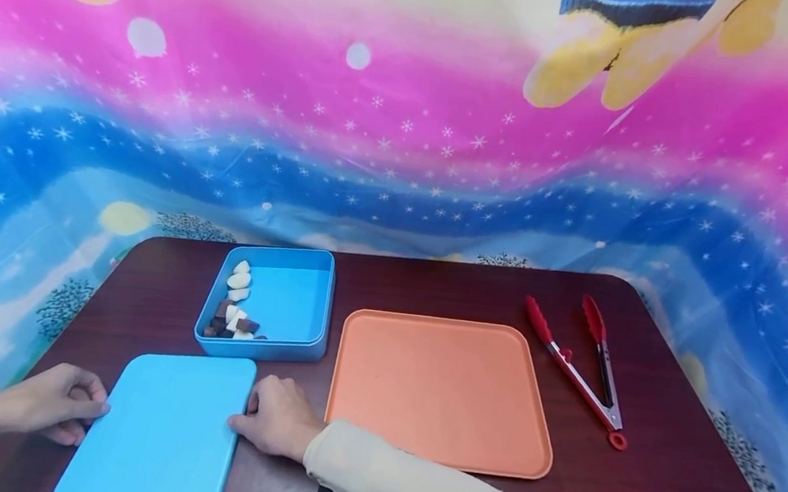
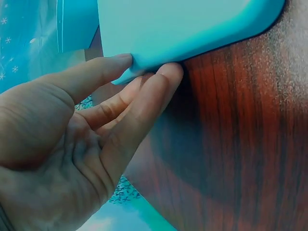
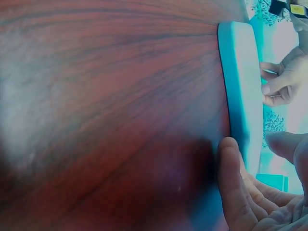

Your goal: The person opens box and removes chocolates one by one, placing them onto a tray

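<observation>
A flat light-blue lid with rounded corners lies at the front left of the dark wood table. My left hand pinches its left edge; in the left wrist view the thumb lies at the rim, with fingertips along the underside. On the opposite edge, my right hand grips with its thumb over the rim and the other fingers bent. The right wrist view has a fingertip against the side of the lid. Just behind stands an uncovered blue box.
Small white pieces and brown pieces lie along the box's left side. An orange tray sits right of the lid, partly behind my right sleeve. Spread red-and-silver tongs rest farther right. A patterned cloth hangs behind the table.
</observation>
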### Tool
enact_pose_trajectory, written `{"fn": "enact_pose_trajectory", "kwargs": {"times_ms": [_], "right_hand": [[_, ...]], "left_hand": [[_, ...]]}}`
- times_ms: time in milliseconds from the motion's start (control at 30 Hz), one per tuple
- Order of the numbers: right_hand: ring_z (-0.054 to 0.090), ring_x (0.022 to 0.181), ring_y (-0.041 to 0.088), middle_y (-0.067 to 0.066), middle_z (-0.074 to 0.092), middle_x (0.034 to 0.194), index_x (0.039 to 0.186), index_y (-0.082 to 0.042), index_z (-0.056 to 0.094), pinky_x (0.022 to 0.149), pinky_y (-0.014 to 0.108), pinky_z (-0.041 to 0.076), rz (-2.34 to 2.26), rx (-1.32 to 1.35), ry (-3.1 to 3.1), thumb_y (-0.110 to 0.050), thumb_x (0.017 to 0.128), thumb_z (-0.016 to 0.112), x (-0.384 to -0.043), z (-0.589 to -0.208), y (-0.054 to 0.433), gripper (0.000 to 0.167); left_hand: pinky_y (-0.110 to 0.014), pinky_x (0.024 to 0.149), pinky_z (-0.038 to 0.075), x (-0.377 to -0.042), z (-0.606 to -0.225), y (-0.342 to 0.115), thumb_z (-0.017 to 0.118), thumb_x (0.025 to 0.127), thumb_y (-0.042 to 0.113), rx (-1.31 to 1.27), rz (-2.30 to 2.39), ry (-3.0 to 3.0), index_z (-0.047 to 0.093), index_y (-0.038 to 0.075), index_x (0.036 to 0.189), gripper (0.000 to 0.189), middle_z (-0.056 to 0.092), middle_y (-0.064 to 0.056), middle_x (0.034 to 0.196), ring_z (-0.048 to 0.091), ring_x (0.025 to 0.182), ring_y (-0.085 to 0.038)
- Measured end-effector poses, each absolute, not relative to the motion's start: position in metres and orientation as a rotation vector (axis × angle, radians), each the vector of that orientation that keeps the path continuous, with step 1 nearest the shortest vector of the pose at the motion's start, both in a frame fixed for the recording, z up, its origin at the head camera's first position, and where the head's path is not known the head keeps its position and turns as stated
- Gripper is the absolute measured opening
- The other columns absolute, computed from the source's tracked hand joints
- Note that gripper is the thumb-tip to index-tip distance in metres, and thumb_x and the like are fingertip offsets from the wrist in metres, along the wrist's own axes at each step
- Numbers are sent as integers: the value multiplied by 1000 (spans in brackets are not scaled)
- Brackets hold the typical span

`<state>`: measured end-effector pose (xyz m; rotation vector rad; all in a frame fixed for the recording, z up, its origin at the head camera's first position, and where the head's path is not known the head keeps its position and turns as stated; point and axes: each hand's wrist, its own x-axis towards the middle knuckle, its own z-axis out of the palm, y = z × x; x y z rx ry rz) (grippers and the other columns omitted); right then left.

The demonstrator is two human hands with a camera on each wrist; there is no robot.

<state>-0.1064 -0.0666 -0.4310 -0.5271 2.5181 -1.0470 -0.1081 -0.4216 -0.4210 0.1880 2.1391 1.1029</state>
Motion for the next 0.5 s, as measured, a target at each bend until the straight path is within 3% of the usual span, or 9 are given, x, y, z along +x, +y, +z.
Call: {"fn": "enact_pose_trajectory", "kwargs": {"times_ms": [200,500], "right_hand": [[52,57,1,-10,60,61,77,-14,71,51,16,43,-1085,-537,2535,-31,92,75,-113,-423,-58,23],[56,61,-1,-10,66,68,94,-14,77,56,17,47,-1177,-541,2501,-33,93,74,-111,-405,-40,20]], "left_hand": [[-30,56,59,-112,-416,-425,39,111,23,116,1084,2152,61,-6,101,38,58,-1,86,62,63,-8],[-30,54,57,-119,-399,-408,35,112,23,125,998,2487,59,-12,120,43,63,-2,87,60,63,-9]]}}
